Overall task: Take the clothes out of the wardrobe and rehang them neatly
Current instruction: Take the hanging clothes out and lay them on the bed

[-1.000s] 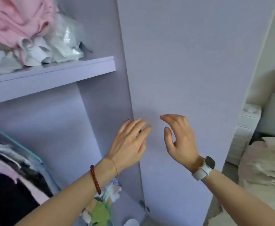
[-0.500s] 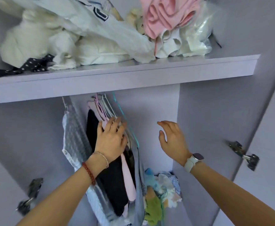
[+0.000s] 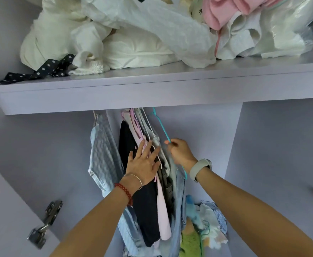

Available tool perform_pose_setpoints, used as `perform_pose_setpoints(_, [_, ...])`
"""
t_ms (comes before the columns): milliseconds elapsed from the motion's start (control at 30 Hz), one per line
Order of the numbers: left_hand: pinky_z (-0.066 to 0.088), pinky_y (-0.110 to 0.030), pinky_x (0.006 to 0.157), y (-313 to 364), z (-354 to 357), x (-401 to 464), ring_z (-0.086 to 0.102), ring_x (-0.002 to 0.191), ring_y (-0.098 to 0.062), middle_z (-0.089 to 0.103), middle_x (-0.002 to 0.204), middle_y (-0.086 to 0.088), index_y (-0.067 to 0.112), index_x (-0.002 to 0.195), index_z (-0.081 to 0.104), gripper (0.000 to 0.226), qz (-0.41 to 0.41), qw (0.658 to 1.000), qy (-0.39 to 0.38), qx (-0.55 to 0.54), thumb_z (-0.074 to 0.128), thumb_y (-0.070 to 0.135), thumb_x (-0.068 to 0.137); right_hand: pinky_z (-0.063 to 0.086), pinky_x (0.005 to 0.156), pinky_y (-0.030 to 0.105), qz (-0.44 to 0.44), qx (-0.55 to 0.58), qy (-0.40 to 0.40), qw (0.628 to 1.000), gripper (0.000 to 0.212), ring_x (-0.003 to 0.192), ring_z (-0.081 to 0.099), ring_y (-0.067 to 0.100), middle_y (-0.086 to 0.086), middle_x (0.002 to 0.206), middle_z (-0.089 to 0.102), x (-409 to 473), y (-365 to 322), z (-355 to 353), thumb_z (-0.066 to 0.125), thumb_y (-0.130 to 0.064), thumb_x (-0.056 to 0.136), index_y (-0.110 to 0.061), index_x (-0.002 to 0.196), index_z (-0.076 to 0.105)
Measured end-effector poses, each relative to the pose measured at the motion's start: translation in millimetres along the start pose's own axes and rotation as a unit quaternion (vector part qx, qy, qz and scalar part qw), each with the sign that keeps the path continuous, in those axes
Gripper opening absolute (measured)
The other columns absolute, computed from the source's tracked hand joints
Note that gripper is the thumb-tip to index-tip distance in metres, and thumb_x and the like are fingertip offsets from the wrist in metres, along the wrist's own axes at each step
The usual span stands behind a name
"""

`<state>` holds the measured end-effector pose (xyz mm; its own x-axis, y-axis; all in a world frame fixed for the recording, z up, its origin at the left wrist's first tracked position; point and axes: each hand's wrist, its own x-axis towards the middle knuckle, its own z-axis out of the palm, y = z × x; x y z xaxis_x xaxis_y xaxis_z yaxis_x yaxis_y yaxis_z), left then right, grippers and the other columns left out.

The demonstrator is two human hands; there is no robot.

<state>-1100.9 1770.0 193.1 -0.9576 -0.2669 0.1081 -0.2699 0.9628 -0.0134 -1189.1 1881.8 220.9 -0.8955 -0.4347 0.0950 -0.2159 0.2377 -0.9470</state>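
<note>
Several garments hang close together under the lilac wardrobe shelf [image 3: 152, 95]: a pale blue checked shirt [image 3: 103, 156], a black garment [image 3: 129, 143], a pink one [image 3: 163, 216] and a denim piece [image 3: 178, 201]. My left hand [image 3: 144, 162] lies with straight, spread fingers against the black and pink garments and their hangers. My right hand [image 3: 179, 153] grips the lower arm of a teal hanger [image 3: 161, 127] at the right end of the row. The hanging rail is hidden behind the shelf edge.
White and pink clothes and bags are piled on the shelf [image 3: 133, 34], with a black polka-dot strap [image 3: 46, 68] at the left. Crumpled coloured clothes [image 3: 203, 223] lie at the wardrobe's bottom right. Door hinges [image 3: 44, 223] sit at the lower left.
The view swung from the open door to the wardrobe's inside. My left hand settled on the hanging garments, and my right hand moved in from open air and closed round the teal hanger.
</note>
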Motion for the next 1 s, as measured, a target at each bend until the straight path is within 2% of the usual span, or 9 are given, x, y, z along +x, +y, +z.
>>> perform_pose_setpoints(100, [0.004, -0.050, 0.114, 7.7, 4.7, 2.6, -0.023, 0.140, -0.017, -0.016, 0.155, 0.007, 0.039, 0.146, 0.004, 0.051, -0.006, 1.000, 0.003, -0.020, 0.019, 0.048, 0.098, 0.042, 0.075, 0.025, -0.039, -0.022, 0.048, 0.998, 0.026, 0.080, 0.055, 0.021, 0.015, 0.090, 0.065, -0.2, -5.1, -5.5, 0.041, -0.003, 0.092, 0.007, 0.098, 0.065])
perform_pose_setpoints(200, [0.003, -0.051, 0.114, 12.1, 6.1, 3.1, -0.024, 0.140, -0.017, -0.018, 0.154, 0.007, 0.039, 0.146, 0.001, 0.055, -0.014, 1.000, 0.008, -0.022, 0.019, 0.052, 0.096, 0.037, 0.076, 0.018, -0.065, -0.029, 0.086, 0.994, 0.028, 0.087, 0.053, 0.022, 0.019, 0.106, 0.065, -9.3, 1.0, -16.5, 0.037, 0.001, 0.092, 0.008, 0.100, 0.063])
perform_pose_setpoints(300, [0.004, -0.052, 0.114, 15.5, 7.3, 3.1, -0.023, 0.140, -0.018, -0.017, 0.155, 0.006, 0.039, 0.146, -0.002, 0.058, -0.018, 1.000, 0.017, -0.019, 0.021, 0.054, 0.095, 0.035, 0.068, 0.020, -0.078, -0.027, 0.140, 0.987, 0.027, 0.078, 0.048, 0.019, 0.020, 0.095, 0.064, -14.7, 10.9, -33.5, 0.037, 0.002, 0.091, 0.009, 0.098, 0.062])
perform_pose_setpoints(433, [0.001, -0.055, 0.112, 27.5, 3.5, 6.6, -0.022, 0.140, -0.024, -0.012, 0.156, 0.000, 0.034, 0.147, 0.002, 0.058, -0.031, 0.999, 0.019, -0.030, 0.024, 0.052, 0.096, 0.035, 0.065, 0.022, -0.076, -0.012, 0.185, 0.980, 0.026, 0.057, 0.043, 0.009, 0.003, 0.067, 0.053, -26.3, 17.7, -59.0, 0.038, 0.000, 0.091, 0.007, 0.094, 0.063])
perform_pose_setpoints(533, [0.001, -0.057, 0.112, 40.1, -0.5, 8.6, -0.011, 0.142, -0.028, -0.001, 0.156, -0.004, 0.028, 0.147, 0.012, 0.059, -0.023, 0.996, 0.062, -0.057, 0.027, 0.050, 0.095, 0.036, 0.054, 0.017, -0.089, -0.041, 0.193, 0.976, 0.025, 0.051, 0.041, 0.005, 0.004, 0.068, 0.055, -44.4, 21.8, -80.6, 0.039, 0.000, 0.092, 0.006, 0.093, 0.064])
perform_pose_setpoints(700, [0.008, -0.054, 0.112, 76.3, -12.6, 15.0, 0.008, 0.142, -0.030, 0.015, 0.154, -0.012, 0.017, 0.147, 0.021, 0.079, 0.065, 0.973, 0.149, -0.166, 0.011, 0.056, 0.078, 0.030, 0.046, 0.011, -0.088, -0.096, 0.212, 0.969, 0.022, 0.039, 0.041, 0.005, -0.007, 0.048, 0.040, -88.9, 33.7, -120.9, 0.043, -0.001, 0.091, 0.001, 0.087, 0.065])
perform_pose_setpoints(800, [0.019, -0.055, 0.111, 103.2, -22.3, 15.0, 0.020, 0.138, -0.039, 0.024, 0.149, -0.021, 0.008, 0.145, 0.024, 0.081, 0.119, 0.941, 0.196, -0.249, 0.019, 0.055, 0.079, 0.029, 0.045, 0.012, -0.071, -0.124, 0.214, 0.966, 0.021, 0.039, 0.039, 0.005, -0.001, 0.048, 0.039, -130.0, 49.9, -140.7, 0.046, -0.001, 0.091, -0.001, 0.085, 0.066])
perform_pose_setpoints(933, [0.009, -0.046, 0.113, 151.1, -23.8, -1.6, 0.006, 0.143, -0.027, 0.015, 0.155, -0.007, 0.011, 0.147, 0.016, 0.079, 0.214, 0.924, 0.169, -0.267, 0.018, 0.058, 0.083, 0.029, 0.048, 0.011, -0.047, -0.157, 0.228, 0.960, 0.018, 0.042, 0.036, 0.005, -0.006, 0.048, 0.040, -204.0, 72.6, -163.8, 0.051, -0.003, 0.090, 0.000, 0.081, 0.067])
perform_pose_setpoints(1000, [0.004, -0.047, 0.113, 178.3, -13.2, -14.0, 0.008, 0.143, -0.023, 0.025, 0.152, -0.003, 0.013, 0.145, 0.025, 0.067, 0.276, 0.921, 0.126, -0.244, 0.021, 0.052, 0.091, 0.030, 0.048, 0.009, -0.027, -0.176, 0.237, 0.955, 0.018, 0.043, 0.039, 0.005, -0.011, 0.044, 0.043, -244.9, 80.7, -173.3, 0.052, -0.004, 0.090, -0.001, 0.082, 0.067])
